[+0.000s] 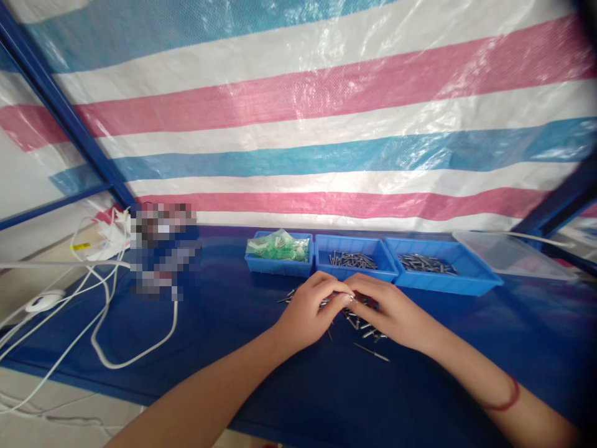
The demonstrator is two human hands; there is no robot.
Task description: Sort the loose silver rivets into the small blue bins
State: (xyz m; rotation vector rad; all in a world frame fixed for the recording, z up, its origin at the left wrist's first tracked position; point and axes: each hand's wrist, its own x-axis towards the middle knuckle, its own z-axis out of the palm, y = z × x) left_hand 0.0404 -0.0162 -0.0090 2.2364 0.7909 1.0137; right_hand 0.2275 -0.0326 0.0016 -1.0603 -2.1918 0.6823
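My left hand (pixel 310 311) and my right hand (pixel 387 311) meet fingertip to fingertip above a small heap of thin metal pins (pixel 361 326) on the blue table (pixel 233 367). Both hands have their fingers curled into a pinch around a small metal piece (pixel 351 300) held between them. One loose pin (pixel 370 352) lies nearer to me. Behind the hands stand three blue trays: the left tray (pixel 278 264) holds a bag of green parts (pixel 278 246), the middle tray (pixel 354 266) and the right tray (pixel 448 277) hold metal pins.
A clear plastic lid or tray (pixel 510 255) lies at the far right. White cables (pixel 107 323) loop across the table's left side, near a white mouse-like object (pixel 44 301). A striped tarpaulin (pixel 326 112) closes off the back, framed by blue posts (pixel 60 106).
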